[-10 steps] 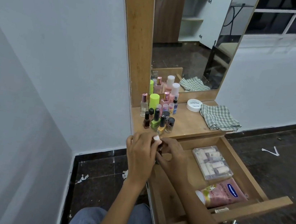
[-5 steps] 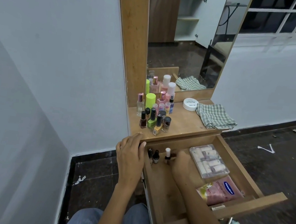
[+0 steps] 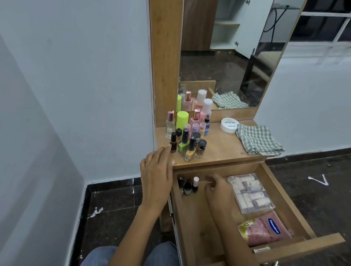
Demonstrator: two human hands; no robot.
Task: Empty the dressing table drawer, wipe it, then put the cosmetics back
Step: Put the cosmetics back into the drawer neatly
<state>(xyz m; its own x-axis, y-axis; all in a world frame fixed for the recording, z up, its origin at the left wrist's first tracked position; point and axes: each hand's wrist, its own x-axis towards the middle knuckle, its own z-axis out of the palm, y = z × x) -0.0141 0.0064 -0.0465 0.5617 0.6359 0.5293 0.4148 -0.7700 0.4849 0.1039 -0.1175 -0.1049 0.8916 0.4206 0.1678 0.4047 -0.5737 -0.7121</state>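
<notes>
Wooden drawer (image 3: 182,227) open, three small bottles (image 3: 188,184), clear box (image 3: 251,194), pink pouch (image 3: 265,230)

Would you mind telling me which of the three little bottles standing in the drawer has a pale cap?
The right-hand bottle, nearest the right hand; the other two bottles have dark caps.

A mirror (image 3: 225,50) is framed in wood against the white wall (image 3: 80,53). White paper scraps (image 3: 318,180) are scattered over the dark tiled floor (image 3: 329,197).
</notes>
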